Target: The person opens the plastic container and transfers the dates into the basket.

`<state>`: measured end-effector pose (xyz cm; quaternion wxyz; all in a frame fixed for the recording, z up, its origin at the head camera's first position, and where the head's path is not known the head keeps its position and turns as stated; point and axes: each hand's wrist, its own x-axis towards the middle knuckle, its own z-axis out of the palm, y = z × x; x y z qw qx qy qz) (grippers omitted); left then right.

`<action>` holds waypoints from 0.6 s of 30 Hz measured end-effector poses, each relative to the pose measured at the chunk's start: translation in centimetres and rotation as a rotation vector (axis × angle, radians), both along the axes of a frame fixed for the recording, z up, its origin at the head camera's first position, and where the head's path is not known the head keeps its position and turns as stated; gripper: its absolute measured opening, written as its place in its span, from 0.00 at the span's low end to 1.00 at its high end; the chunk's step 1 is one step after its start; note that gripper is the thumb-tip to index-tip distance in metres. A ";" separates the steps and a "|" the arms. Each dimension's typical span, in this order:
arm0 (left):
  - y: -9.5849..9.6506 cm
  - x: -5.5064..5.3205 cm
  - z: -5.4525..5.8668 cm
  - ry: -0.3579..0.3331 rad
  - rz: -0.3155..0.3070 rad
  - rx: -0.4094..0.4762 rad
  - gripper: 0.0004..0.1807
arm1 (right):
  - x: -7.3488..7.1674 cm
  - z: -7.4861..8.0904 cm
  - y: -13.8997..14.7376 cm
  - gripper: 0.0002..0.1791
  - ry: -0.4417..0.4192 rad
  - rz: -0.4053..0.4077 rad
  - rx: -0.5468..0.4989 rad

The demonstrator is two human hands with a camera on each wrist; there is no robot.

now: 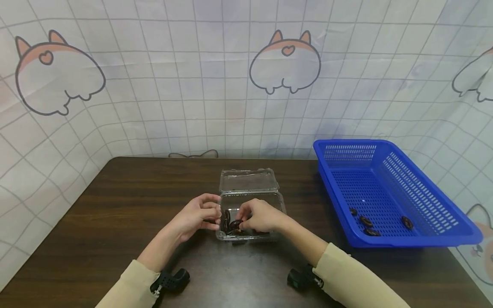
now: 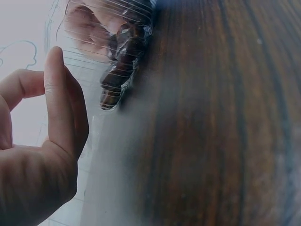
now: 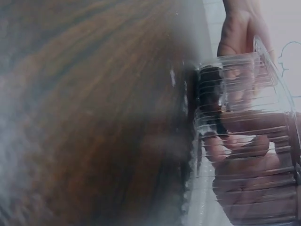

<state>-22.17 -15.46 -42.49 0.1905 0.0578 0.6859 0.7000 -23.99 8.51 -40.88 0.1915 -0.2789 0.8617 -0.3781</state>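
Note:
A clear plastic clamshell box stands on the table with its lid folded back. Several dark brown, glossy oval pieces that look like dates lie in its left part, and their pile shows through the wall in the left wrist view. At the box's left side is my left hand, fingers fairly straight and fingertips at the rim. My right hand reaches inside, thumb and fingers pinching a date. Through the ribbed wall the right wrist view shows the right fingers bent beside the dark pieces.
To the right stands a blue plastic basket with slotted walls and several loose dates on its floor. The dark wooden table extends left of the box. A patterned white cloth hangs behind the table.

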 end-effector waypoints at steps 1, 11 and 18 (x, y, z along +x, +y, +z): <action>0.0 0.0 0.0 0.001 0.001 -0.001 0.28 | 0.0 0.1 0.0 0.05 0.005 0.000 -0.003; 0.0 -0.1 -0.1 -0.001 0.009 -0.013 0.29 | 0.1 1.1 0.8 0.06 0.104 -0.034 -0.041; 0.1 -0.2 -0.1 -0.002 0.003 -0.011 0.29 | 0.6 1.8 2.0 0.07 0.111 -0.072 -0.083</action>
